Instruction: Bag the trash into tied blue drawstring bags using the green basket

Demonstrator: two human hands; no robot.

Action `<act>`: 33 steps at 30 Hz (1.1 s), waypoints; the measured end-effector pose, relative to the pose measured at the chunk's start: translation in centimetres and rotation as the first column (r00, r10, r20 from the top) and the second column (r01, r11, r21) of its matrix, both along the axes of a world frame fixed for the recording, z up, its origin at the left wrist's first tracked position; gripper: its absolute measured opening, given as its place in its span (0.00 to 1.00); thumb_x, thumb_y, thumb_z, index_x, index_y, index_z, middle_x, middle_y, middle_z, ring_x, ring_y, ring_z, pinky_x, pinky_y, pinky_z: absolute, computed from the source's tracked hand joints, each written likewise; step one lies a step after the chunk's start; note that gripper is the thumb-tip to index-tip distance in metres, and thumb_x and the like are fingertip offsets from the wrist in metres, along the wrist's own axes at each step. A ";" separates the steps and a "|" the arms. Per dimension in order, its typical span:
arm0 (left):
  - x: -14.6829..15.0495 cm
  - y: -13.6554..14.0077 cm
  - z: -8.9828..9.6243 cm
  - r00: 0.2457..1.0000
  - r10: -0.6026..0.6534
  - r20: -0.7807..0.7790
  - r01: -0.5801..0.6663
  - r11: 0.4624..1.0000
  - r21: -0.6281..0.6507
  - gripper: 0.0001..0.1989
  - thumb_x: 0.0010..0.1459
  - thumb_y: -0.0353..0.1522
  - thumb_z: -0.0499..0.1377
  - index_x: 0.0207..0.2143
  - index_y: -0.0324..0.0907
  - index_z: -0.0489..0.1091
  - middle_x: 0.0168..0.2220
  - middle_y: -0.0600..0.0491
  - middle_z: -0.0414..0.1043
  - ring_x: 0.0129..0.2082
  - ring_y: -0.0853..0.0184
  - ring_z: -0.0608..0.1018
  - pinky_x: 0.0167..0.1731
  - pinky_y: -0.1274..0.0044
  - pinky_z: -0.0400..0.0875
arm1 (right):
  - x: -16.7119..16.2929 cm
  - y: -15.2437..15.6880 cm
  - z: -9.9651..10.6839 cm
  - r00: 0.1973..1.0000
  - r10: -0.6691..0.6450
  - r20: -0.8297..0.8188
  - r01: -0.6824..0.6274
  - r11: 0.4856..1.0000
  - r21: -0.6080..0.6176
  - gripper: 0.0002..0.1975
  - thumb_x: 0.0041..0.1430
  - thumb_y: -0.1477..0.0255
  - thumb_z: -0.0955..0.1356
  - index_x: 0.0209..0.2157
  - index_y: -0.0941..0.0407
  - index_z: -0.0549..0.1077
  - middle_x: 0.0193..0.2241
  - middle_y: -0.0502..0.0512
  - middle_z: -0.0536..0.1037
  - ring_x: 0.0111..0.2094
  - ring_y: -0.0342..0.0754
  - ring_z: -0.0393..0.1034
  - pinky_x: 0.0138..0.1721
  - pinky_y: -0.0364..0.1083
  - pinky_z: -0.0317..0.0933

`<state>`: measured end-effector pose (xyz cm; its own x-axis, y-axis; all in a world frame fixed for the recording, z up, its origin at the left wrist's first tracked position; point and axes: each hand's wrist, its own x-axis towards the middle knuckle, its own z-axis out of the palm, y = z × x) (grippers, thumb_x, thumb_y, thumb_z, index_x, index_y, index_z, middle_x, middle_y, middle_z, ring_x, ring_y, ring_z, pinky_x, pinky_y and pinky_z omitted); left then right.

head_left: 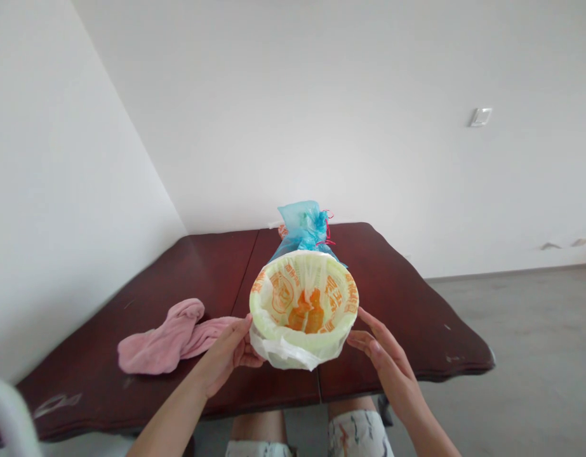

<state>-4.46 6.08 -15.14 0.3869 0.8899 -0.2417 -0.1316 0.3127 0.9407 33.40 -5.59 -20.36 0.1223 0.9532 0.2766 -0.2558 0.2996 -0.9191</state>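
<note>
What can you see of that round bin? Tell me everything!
The round bin looks pale green, like plastic. A thin, whitish bag with orange print lines it, folds over the rim and hangs crumpled outside. Its open mouth faces the camera. The left hand and right hand touch its sides. A blue bag shows behind it. Whether it rests on the dark red table, I can't tell.

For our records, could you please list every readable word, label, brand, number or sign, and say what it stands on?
No text can be read with certainty.
Wide-open plastic bag: orange characters, too blurred to read.
Red-and-white item behind the blue bag: markings too small to read.
White wall plate: no readable text.
</note>
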 end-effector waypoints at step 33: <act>1.4 -7.8 -15.0 0.982 0.075 -0.175 -0.014 0.945 0.327 0.45 0.70 0.59 0.71 0.81 0.56 0.66 0.78 0.38 0.72 0.78 0.40 0.76 0.70 0.56 0.78 | 0.1 3.4 -1.0 0.991 0.008 -0.135 -0.020 0.996 -0.085 0.31 0.77 0.49 0.74 0.75 0.43 0.77 0.70 0.63 0.82 0.63 0.63 0.83 0.59 0.60 0.80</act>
<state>-3.08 -1.72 -30.14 0.3214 0.9469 -0.0010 0.0450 -0.0142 0.9989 33.50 -2.23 -21.36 0.1391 0.9746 0.1754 -0.3828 0.2163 -0.8981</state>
